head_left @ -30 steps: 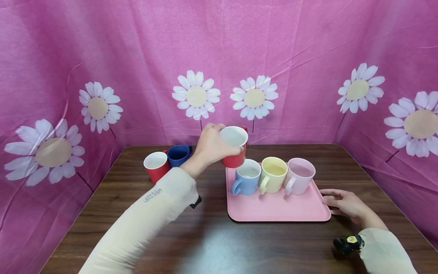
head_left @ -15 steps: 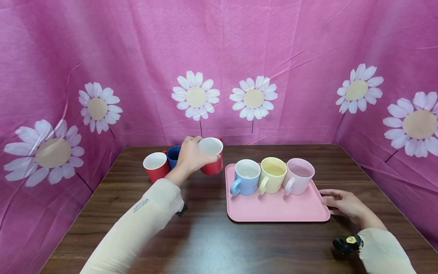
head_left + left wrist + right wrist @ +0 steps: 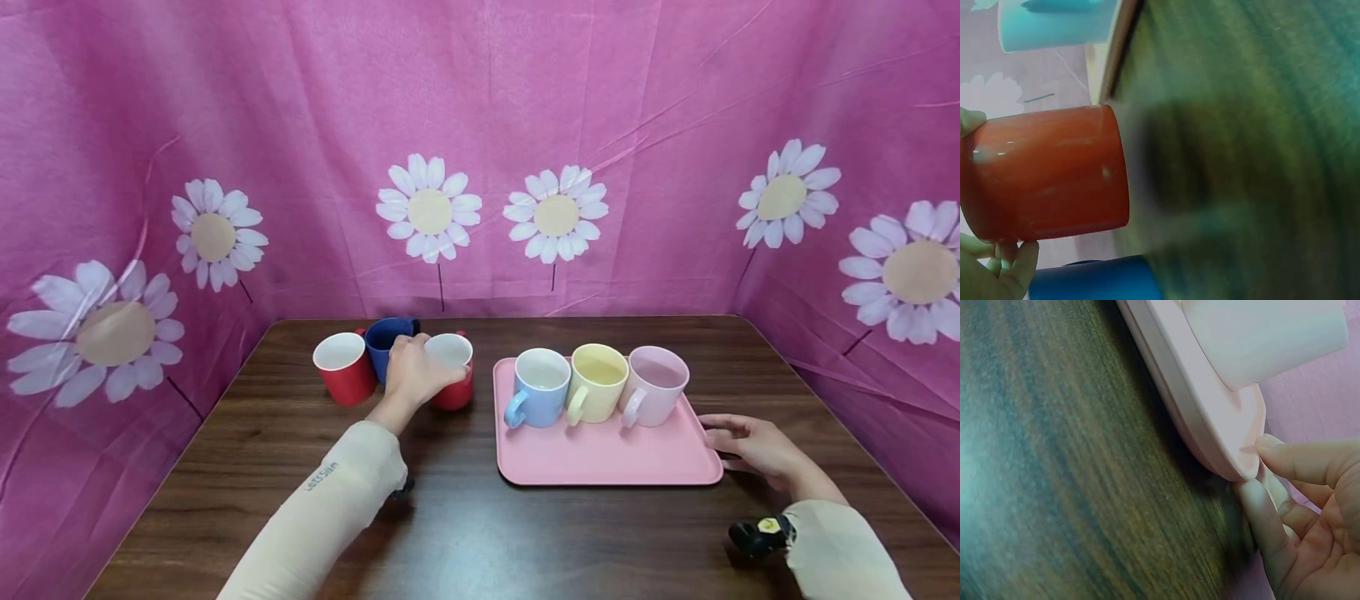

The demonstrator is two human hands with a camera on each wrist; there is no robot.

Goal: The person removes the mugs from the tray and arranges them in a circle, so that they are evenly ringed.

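Observation:
My left hand (image 3: 407,371) grips a red mug (image 3: 455,395) with a white inside, thumb and fingers on opposite sides. In the left wrist view the red mug's base (image 3: 1116,169) is close over the wood, with a dark shadow beside it. Just left of it stand a dark blue mug (image 3: 381,337), partly behind my left hand, and a second red mug (image 3: 347,379). My right hand (image 3: 765,450) pinches the right rim of a pink tray (image 3: 607,462); in the right wrist view the thumb (image 3: 1272,450) lies over the rim and a finger under it.
On the tray's back half stand a light blue mug (image 3: 543,404), a pale yellow mug (image 3: 602,400) and a pale pink mug (image 3: 662,404), handles toward me. The brown wooden table (image 3: 480,542) ends at a pink curtain (image 3: 480,83) printed with daisies.
My left hand has carried the red mug from above the tray's back left corner leftward and down, beside the dark blue mug. The right hand and the tray have stayed in place.

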